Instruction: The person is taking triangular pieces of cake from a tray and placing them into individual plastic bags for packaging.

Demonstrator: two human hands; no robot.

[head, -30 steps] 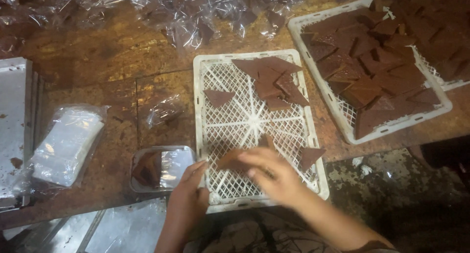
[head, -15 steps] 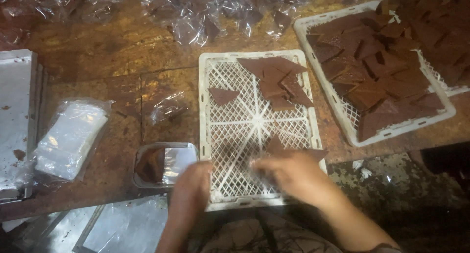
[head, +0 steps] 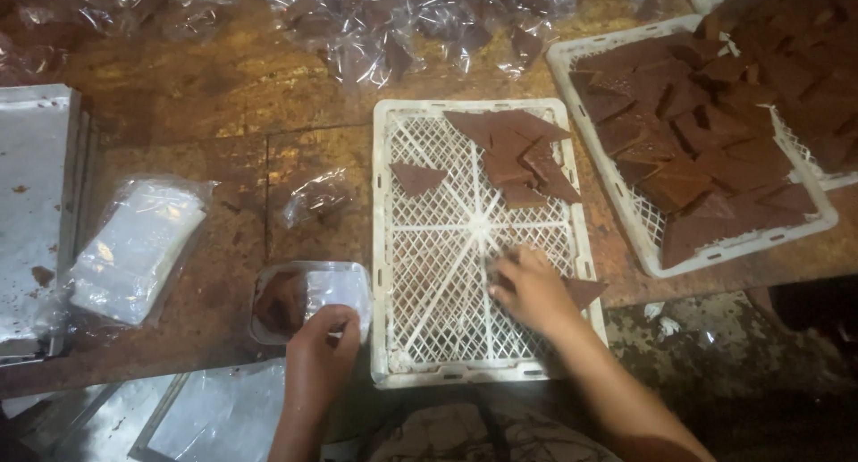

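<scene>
A white lattice tray [head: 429, 247] lies in front of me with several brown triangular pieces [head: 518, 154] heaped at its far end and one lone piece [head: 417, 177] to their left. My right hand [head: 532, 290] rests inside the tray near its right rim, fingers closed over a brown triangular piece [head: 587, 292] that sticks out to the right. My left hand [head: 320, 359] is at the near edge of a clear plastic packet [head: 335, 288] with a brown piece inside, left of the tray, fingers curled on its rim.
A second white tray [head: 617, 189] full of brown pieces stands at the right, another behind it. Filled clear wrappers [head: 393, 24] lie along the table's far side. A stack of clear bags [head: 134, 247] and metal sheets [head: 31, 185] are at the left.
My left hand has left the tray's near-left corner and moved left to the plastic packet. My right hand has shifted right within the tray, with a brown piece under it.
</scene>
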